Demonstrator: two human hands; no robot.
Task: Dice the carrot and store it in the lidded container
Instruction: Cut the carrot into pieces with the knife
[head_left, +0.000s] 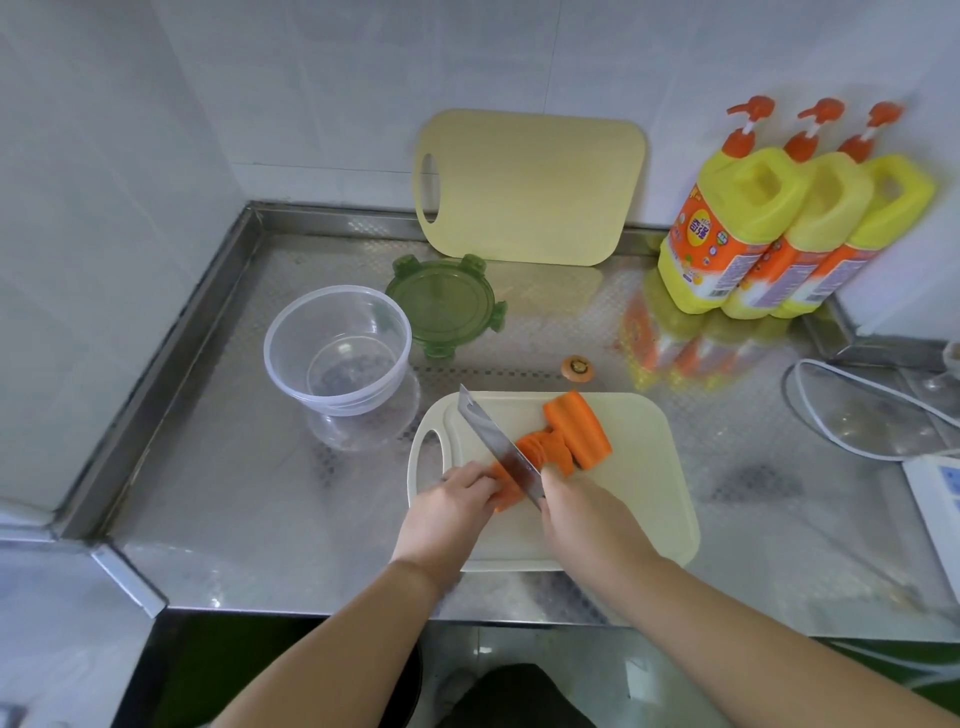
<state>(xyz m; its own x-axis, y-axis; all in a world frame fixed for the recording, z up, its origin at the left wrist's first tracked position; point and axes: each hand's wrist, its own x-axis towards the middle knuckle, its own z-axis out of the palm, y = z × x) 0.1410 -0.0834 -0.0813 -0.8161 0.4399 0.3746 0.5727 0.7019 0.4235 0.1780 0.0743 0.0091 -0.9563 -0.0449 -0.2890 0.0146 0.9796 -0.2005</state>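
Note:
A cream cutting board (623, 499) lies on the steel counter. On it sit a thick carrot piece (576, 428), a row of cut slices (537, 447) and a smaller carrot piece (501, 480) that my left hand (449, 512) holds down with curled fingers. My right hand (582, 512) grips the handle of a knife (491, 434), whose blade stands on edge in the carrot between the two hands. Left of the board stands a clear round container (337, 353) with nothing in it. Its green lid (444, 304) lies flat behind it.
A carrot end (575, 368) lies on the counter behind the board. A second cream board (530, 187) leans on the tiled wall. Three yellow detergent bottles (748, 228) stand at the back right. A white cable (852, 415) and a white device (937, 499) are at the right edge.

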